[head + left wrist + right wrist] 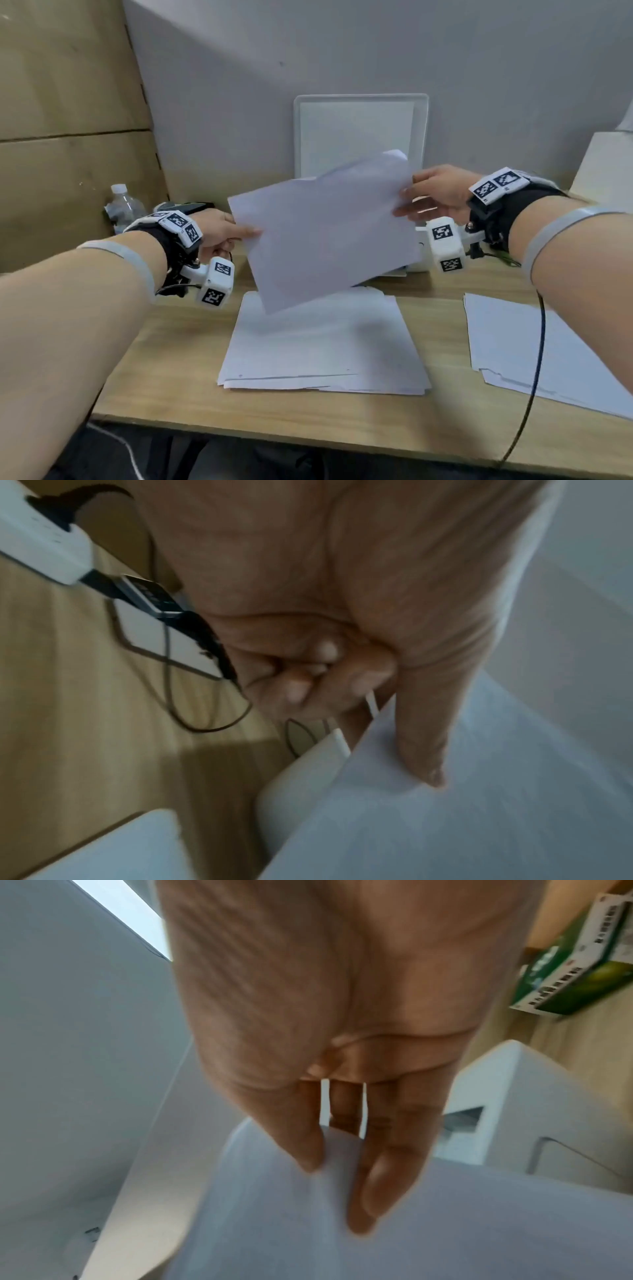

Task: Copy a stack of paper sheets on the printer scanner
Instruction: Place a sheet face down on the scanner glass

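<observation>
Sheet (325, 226), held in air above desk's (191, 387) rear-centre w/ scanner lid (359, 102) raised behind, is pinched at opp. edges by left hand (219, 233) and right hand (435, 195); thin, limp, prob. crease-prone: keep both edges supported.

Both forearms stretched forward, wrists raised off the desk | left hand (219, 233) pinching the left edge of a sheet (322, 226) — thumb on top, other fingers curled beneath | right hand (435, 192) gripping the right edge — thumb over, fingers extended underneath
</observation>
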Available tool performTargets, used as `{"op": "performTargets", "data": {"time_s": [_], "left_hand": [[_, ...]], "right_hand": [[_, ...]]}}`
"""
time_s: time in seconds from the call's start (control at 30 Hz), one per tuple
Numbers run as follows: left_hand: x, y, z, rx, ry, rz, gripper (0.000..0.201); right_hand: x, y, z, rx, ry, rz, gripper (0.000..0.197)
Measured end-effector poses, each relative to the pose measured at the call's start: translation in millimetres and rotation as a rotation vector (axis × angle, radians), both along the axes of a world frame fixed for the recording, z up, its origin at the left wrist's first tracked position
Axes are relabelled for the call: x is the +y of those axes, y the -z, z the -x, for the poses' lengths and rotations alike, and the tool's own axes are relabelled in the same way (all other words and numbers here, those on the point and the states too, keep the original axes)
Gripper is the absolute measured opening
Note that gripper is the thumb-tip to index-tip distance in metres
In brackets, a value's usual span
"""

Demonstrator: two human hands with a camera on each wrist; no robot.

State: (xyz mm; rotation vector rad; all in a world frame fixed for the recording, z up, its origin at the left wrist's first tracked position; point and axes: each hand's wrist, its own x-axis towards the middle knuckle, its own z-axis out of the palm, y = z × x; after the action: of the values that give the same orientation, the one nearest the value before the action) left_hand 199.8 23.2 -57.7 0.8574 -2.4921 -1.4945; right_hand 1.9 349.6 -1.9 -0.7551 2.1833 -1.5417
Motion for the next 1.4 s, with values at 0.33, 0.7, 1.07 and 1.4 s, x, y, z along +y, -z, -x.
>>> {"op": "performTargets", "data": {"time_s": [0.33, 0.7, 1.07, 1.4], "left_hand": [[28.3, -65.9, 59.2, 0.529, -0.098, -0.085, 0.039], [13.1, -12.0, 164.2, 0.286, -0.027, -0.114, 0.036], [-0.3, -7.6, 192.7, 0.378, 0.048, 0.150, 0.014], [-10.3, -65.1, 211.4, 0.557, -0.181, -0.058, 0.032]], "right_hand": [[2.5, -33.3, 19.3, -0.089, 0.173, 0.488, 0.017], [-15.0, 31.1, 107.3, 0.355, 0.227, -0.391, 0.040], [-25.1, 39.0, 143.2, 0.155, 0.264, -0.043, 0.023], [-28.0, 12.5, 159.7, 0.123, 0.266, -0.105, 0.010]]}}
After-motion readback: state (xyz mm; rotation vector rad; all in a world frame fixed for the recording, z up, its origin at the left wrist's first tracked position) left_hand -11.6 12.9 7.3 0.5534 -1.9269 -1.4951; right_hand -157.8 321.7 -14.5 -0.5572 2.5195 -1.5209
